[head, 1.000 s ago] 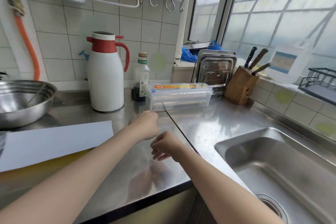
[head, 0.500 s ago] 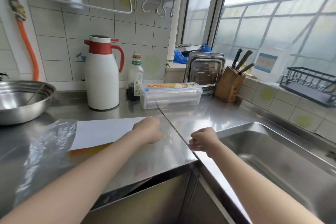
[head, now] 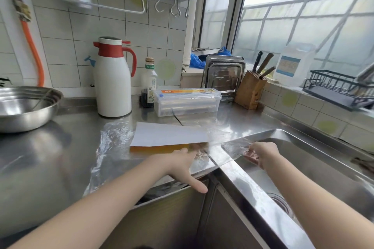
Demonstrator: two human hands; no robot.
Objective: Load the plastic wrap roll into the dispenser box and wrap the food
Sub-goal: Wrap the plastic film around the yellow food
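Observation:
The clear dispenser box [head: 187, 102] with an orange label stands shut at the back of the steel counter, a roll inside it. A sheet of plastic wrap [head: 113, 143] lies crinkled across the counter. On the sheet rests a flat yellow block with a white top [head: 170, 134]. My left hand [head: 182, 164] presses down at the block's near right corner, thumb stretched out toward the counter edge. Over the sink, my right hand [head: 263, 154] pinches the wrap's right edge and holds it taut.
A white and red thermos jug [head: 113, 79] and a small bottle [head: 149, 83] stand behind the block. A steel bowl [head: 24, 107] sits far left. Steel trays [head: 222, 75], a knife block [head: 251, 91] and a dish rack [head: 340, 91] line the back right. The sink [head: 313, 178] lies right.
My right hand has gone right, out over the sink, drawing the wrap with it. The block and wrap have shifted right toward the counter's corner. My left hand has spread out.

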